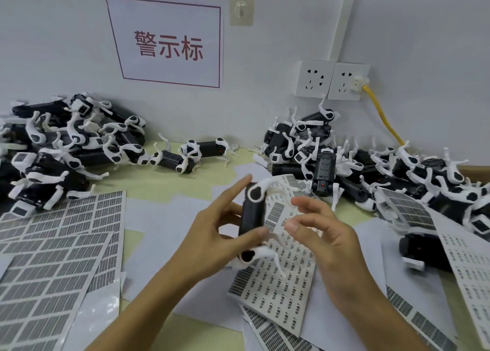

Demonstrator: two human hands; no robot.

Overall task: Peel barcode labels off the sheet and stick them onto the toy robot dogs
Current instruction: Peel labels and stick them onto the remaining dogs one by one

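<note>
Now the left hand (212, 234) grips the toy robot dog (252, 215) above the label sheet (278, 279), the right hand (326, 234) hovers beside it with curled fingers, label unclear, so steady the black body and press flat, I'd say.

- Sign (169, 41): white sheet with a red border and red Chinese characters, on the wall at 11 o'clock.
- Hook (241, 9): on a clear pad, just right of the sign at 12 o'clock.
- Sockets (332, 80): two white plates side by side on the wall at 1 o'clock.
- Plug (358, 83): in the right socket.
- Cable (383, 113): yellow, running from the plug down toward 3 o'clock.
</note>
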